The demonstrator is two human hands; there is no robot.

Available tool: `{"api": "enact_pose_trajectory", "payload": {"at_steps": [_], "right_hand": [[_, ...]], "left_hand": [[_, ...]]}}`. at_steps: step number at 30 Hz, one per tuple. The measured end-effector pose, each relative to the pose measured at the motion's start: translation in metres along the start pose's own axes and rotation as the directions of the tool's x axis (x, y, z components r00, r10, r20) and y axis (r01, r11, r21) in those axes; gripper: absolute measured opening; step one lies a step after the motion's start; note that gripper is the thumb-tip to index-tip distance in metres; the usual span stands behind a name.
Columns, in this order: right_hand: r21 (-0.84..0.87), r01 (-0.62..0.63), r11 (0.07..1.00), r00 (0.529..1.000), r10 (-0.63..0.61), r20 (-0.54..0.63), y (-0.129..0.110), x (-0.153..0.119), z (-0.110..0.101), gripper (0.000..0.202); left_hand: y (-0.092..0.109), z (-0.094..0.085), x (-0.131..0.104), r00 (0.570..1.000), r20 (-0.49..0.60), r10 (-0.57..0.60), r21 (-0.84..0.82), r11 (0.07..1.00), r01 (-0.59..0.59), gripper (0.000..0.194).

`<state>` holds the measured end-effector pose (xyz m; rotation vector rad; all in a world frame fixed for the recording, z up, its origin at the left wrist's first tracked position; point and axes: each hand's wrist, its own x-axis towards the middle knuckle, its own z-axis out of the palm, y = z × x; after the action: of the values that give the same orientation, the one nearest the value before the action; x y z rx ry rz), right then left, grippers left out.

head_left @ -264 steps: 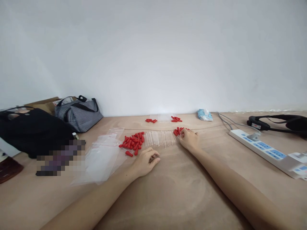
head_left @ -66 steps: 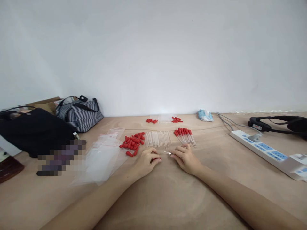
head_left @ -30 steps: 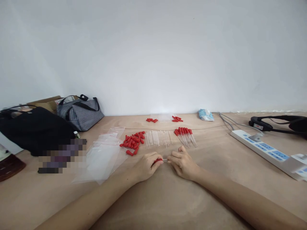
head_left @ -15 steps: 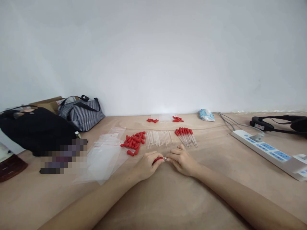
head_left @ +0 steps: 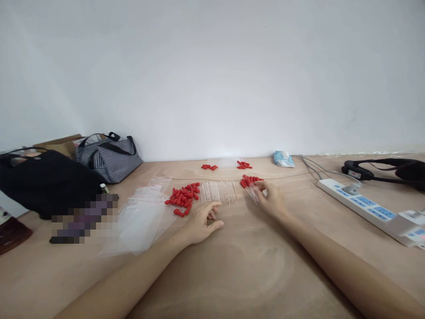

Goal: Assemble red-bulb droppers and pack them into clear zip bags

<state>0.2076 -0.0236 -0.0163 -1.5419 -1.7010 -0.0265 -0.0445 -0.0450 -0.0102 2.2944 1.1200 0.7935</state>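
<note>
My left hand [head_left: 206, 223] is open, fingers apart with nothing in them, just in front of a row of clear thin tubes [head_left: 217, 192]. Left of those tubes lies a pile of red rubber bulbs [head_left: 182, 197]. My right hand [head_left: 268, 199] is blurred by motion over the group of tubes fitted with red bulbs [head_left: 253, 180]; its fingers are bent at their clear stems, and whether it grips one is hard to make out.
Clear zip bags [head_left: 141, 221] lie left of the bulbs. More red bulbs [head_left: 244, 165] lie near the wall. A power strip [head_left: 361, 206] and black headset [head_left: 365, 170] are right; a striped bag [head_left: 113, 157] and black bag [head_left: 49, 181] are left.
My hands have parted. My right hand moved right and forward to the bulb-topped tubes; my left hand opened and let go of the red bulb joined to a tube.
</note>
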Motion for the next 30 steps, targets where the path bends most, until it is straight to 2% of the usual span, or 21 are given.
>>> {"api": "enact_pose_trajectory", "payload": {"at_steps": [2, 4, 7, 13, 18, 23, 26, 30], "right_hand": [[-0.065, -0.214, 0.975, 0.974, 0.207, -0.097, 0.018, 0.01, 0.0, 0.025], [-0.12, -0.308, 0.944, 0.948, 0.295, -0.115, 0.031, 0.017, 0.0, 0.025], [-0.182, -0.337, 0.924, 0.941, 0.332, -0.061, 0.041, 0.019, 0.002, 0.023], [-0.255, -0.349, 0.902, 0.931, 0.365, 0.017, 0.04, 0.019, 0.009, 0.021], [-0.275, -0.322, 0.906, 0.938, 0.346, 0.04, 0.042, 0.019, 0.01, 0.023], [-0.251, -0.267, 0.93, 0.963, 0.265, -0.041, 0.037, 0.017, 0.009, 0.025], [-0.232, -0.139, 0.963, 0.99, 0.134, -0.038, 0.019, 0.011, 0.013, 0.021], [-0.273, 0.044, 0.961, 0.995, -0.016, 0.103, -0.019, 0.008, 0.032, 0.018]], "left_hand": [[0.005, -0.002, 0.0, 0.998, 0.058, 0.029, 0.03, 0.999, -0.031, 0.026], [0.009, -0.005, 0.0, 0.994, 0.097, 0.049, 0.046, 0.998, -0.054, 0.016], [0.012, -0.006, 0.001, 0.992, 0.11, 0.058, 0.034, 0.997, -0.062, 0.013], [0.007, -0.003, 0.001, 0.99, 0.119, 0.069, -0.013, 0.998, -0.068, 0.013], [0.01, -0.003, 0.001, 0.99, 0.118, 0.071, 0.004, 0.997, -0.072, 0.012], [0.011, -0.004, 0.002, 0.99, 0.124, 0.062, 0.027, 0.997, -0.065, 0.012], [0.01, -0.004, 0.001, 0.989, 0.123, 0.076, 0.045, 0.996, -0.082, 0.012], [0.008, -0.001, 0.0, 0.986, 0.121, 0.115, 0.071, 0.99, -0.124, 0.012]]}}
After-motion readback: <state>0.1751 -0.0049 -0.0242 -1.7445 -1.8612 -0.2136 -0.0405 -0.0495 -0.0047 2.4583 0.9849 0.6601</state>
